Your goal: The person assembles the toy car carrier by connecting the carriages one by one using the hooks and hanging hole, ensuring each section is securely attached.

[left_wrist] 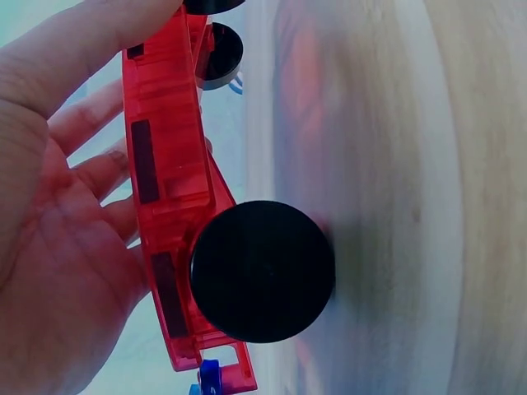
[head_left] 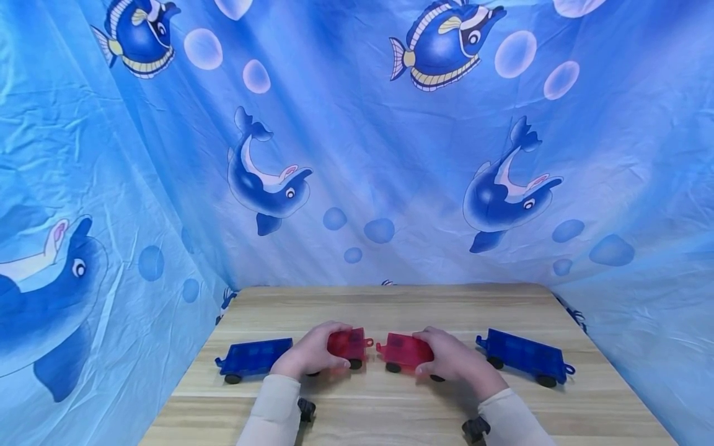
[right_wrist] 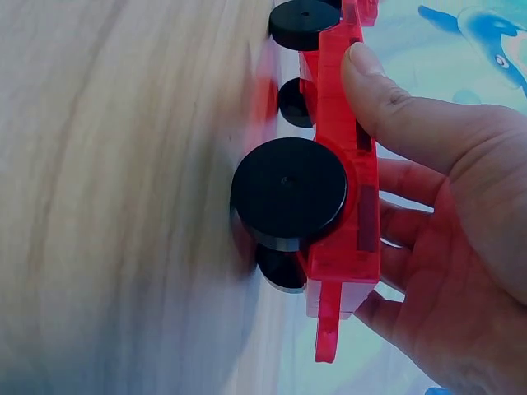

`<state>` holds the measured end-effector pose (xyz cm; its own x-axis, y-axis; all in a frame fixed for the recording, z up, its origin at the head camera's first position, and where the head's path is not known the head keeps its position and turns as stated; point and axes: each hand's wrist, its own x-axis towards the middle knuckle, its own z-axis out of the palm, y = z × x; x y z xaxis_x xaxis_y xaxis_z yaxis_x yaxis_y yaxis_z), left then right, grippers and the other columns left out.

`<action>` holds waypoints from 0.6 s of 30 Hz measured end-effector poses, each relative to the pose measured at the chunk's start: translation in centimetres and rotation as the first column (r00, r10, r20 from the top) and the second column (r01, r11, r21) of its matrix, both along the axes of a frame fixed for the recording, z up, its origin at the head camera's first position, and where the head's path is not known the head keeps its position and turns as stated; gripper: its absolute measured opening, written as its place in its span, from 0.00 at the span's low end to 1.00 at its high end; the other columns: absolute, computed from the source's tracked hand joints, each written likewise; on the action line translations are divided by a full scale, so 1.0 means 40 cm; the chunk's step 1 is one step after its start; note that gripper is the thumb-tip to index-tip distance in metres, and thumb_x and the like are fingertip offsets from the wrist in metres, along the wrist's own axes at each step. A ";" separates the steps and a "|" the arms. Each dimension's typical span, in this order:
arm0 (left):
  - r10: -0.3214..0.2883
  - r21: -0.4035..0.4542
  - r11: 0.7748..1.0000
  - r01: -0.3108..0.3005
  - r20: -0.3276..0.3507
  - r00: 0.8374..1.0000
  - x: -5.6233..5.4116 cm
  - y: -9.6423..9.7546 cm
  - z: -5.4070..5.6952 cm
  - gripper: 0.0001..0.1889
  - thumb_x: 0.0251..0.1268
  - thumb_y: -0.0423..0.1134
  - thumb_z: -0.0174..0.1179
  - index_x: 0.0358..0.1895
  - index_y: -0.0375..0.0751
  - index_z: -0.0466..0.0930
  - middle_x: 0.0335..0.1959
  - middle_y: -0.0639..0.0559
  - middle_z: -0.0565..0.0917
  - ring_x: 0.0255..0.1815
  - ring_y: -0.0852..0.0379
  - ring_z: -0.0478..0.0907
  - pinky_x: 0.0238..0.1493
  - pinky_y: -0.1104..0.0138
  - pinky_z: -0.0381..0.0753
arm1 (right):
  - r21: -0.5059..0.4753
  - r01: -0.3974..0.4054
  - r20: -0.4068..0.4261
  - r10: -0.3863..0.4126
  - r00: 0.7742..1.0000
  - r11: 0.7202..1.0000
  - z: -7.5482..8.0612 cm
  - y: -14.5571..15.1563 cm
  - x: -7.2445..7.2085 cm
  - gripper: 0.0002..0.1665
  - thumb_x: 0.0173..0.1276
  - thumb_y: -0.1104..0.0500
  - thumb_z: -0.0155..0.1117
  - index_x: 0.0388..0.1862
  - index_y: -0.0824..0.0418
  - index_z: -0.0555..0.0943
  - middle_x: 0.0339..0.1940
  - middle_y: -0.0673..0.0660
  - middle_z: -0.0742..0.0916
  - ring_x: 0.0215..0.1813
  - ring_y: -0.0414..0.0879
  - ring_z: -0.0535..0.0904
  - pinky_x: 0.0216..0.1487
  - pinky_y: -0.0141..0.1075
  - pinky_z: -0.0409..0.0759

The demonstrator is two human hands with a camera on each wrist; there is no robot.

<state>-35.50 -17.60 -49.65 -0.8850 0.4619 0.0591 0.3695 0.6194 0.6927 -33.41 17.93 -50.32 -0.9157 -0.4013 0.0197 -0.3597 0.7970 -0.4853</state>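
My left hand grips a red toy train car, thumb on the near side and fingers over the far side. In the left wrist view, a blue coupling sits at that red car's rear loop. My right hand holds a second red train car in the same way, its thumb on the car's side in the right wrist view. The two red cars face each other end to end, with a small gap between loop and hook. Black wheels show under both.
A blue train car stands left of my left hand, close behind the red one. Another blue train car stands apart, angled, to the right of my right hand. The wooden table ends at a blue sea-patterned curtain.
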 end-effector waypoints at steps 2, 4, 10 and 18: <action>-0.003 -0.004 1.000 0.002 -0.007 1.000 0.000 0.002 -0.002 0.42 0.54 0.45 0.83 0.74 0.47 0.75 0.62 0.54 0.79 0.57 0.51 0.79 0.55 0.52 0.84 | 0.005 -0.002 -0.001 0.002 1.000 1.000 0.002 -0.005 0.003 0.48 0.56 0.47 0.86 0.73 0.60 0.77 0.58 0.54 0.83 0.58 0.52 0.79 0.60 0.57 0.81; -0.002 -0.009 1.000 0.001 -0.012 1.000 0.000 0.004 -0.003 0.42 0.54 0.45 0.83 0.74 0.48 0.75 0.62 0.55 0.79 0.57 0.52 0.79 0.55 0.52 0.84 | 0.010 -0.003 -0.002 0.003 1.000 1.000 0.003 -0.008 0.006 0.48 0.56 0.48 0.86 0.73 0.60 0.77 0.59 0.54 0.83 0.58 0.52 0.79 0.60 0.57 0.81; 0.001 -0.018 1.000 -0.001 -0.023 1.000 0.001 0.011 -0.004 0.41 0.55 0.47 0.82 0.74 0.50 0.75 0.62 0.55 0.79 0.57 0.52 0.79 0.54 0.54 0.84 | 0.012 -0.003 0.002 0.003 1.000 1.000 0.010 -0.016 0.013 0.48 0.57 0.48 0.86 0.74 0.60 0.76 0.60 0.55 0.83 0.60 0.54 0.79 0.61 0.58 0.81; -0.018 -0.042 0.999 0.016 -0.049 0.999 0.003 0.024 -0.005 0.41 0.55 0.46 0.82 0.73 0.48 0.76 0.61 0.55 0.79 0.56 0.53 0.79 0.54 0.55 0.84 | 0.002 -0.002 0.015 0.002 1.000 1.000 0.010 -0.020 0.016 0.48 0.57 0.48 0.85 0.74 0.59 0.76 0.65 0.58 0.82 0.65 0.57 0.78 0.63 0.61 0.79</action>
